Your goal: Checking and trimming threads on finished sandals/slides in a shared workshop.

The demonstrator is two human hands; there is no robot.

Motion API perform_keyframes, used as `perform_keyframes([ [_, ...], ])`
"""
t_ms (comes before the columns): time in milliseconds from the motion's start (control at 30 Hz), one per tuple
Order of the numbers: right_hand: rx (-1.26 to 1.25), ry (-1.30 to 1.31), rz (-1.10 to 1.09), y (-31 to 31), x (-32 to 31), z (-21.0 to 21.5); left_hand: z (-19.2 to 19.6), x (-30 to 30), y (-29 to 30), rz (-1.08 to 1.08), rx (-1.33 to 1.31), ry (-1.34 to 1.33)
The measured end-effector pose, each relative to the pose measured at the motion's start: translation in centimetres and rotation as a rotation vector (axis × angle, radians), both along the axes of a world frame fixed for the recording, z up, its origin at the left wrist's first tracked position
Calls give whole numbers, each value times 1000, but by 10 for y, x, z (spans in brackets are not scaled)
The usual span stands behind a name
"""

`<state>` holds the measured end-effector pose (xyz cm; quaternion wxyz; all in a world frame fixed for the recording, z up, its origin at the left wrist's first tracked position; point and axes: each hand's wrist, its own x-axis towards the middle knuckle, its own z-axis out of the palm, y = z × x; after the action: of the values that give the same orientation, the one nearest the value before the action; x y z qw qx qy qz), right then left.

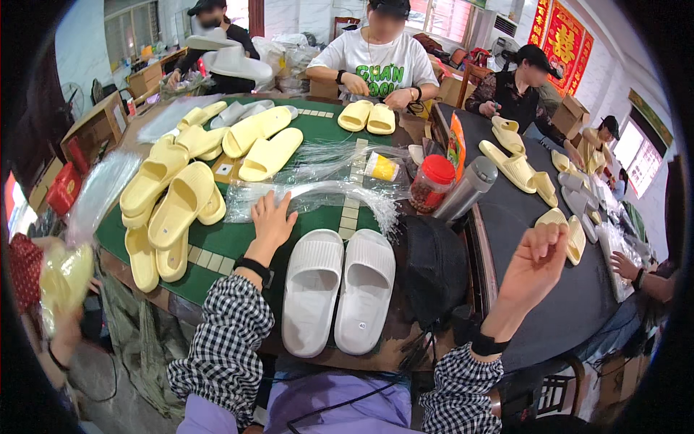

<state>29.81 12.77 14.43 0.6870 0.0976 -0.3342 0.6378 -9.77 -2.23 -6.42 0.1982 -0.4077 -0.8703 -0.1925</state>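
A pair of light grey slippers (312,296) stands side by side at the near edge of the desk (231,239); a knock from a checked sleeve (224,325) could tip one off. The left hand (272,223), fingers spread, reaches over clear plastic (318,194), which looks slick enough to slide. The raised right hand (535,264) is loosely curled; whether it pinches anything, I cannot tell. Beyond, a wide sweep might topple the red-lidded jar (432,186). Writing: a round number sticker (362,325) inside one slipper, green T-shirt (372,69) lettering, gold characters on a red wall banner (565,42).
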Motion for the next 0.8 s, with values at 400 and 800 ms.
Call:
perform_keyframes([
  [400,59,-657,506,-77,-65,-52,133,152,-31,-1024,371,-653],
  [800,80,-443,211,-53,-17,-15,126,164,-55,-947,394,-608],
])
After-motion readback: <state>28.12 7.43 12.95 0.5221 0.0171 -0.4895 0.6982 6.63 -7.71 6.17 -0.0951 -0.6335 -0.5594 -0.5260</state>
